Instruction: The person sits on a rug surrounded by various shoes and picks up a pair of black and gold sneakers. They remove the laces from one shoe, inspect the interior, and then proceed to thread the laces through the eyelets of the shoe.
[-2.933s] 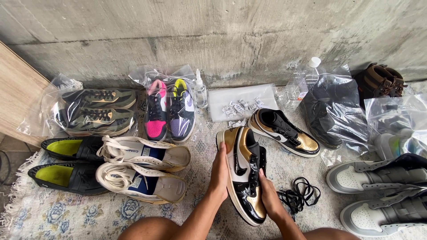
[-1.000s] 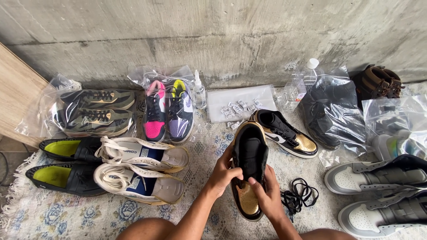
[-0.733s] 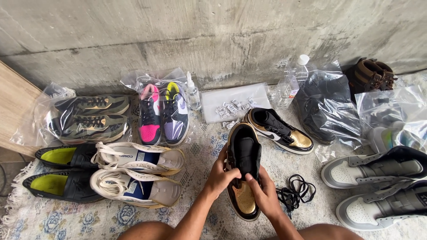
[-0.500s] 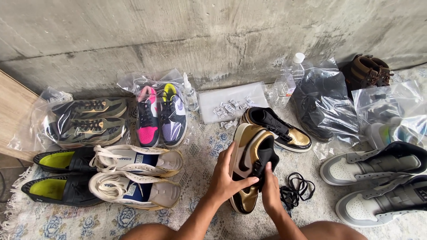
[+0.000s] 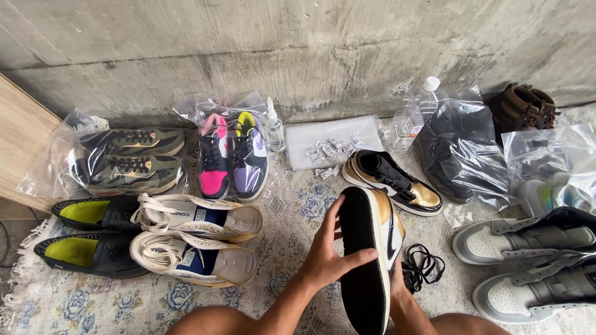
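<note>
**Holding a gold-and-black sneaker sole-out above a patterned rug**

Gripping the gold-and-black sneaker (image 5: 367,257) at the lower centre of the view, the left hand (image 5: 329,257) wraps its thumb across the black sole while the fingers lie along the sole's left edge. The right hand (image 5: 397,286) is mostly hidden behind the shoe; it seems to support the upper side, though its grip cannot be told. The shoe is tilted on edge, sole facing the camera, off the rug (image 5: 292,205).

The sneaker looks light and fairly stiff in the sole, with a softer collar; its glossy gold panels may be slippery, so the rubber sole edge and heel probably give the surest hold.

Its mate (image 5: 391,181) lies at 12 o'clock from the held shoe, close by. Loose black laces (image 5: 422,267) sit at 3 o'clock, just beside it. Two cream sneakers (image 5: 195,239) lie at 9 o'clock, black shoes with yellow-green insoles (image 5: 87,236) beyond them. A pink and purple pair in a bag (image 5: 231,155) is at 11 o'clock, grey high-tops (image 5: 534,260) at 3 o'clock, well apart. A clear bottle (image 5: 413,118) and a bagged dark shoe (image 5: 462,149) stand at 1 o'clock by the concrete wall (image 5: 298,49).
</note>
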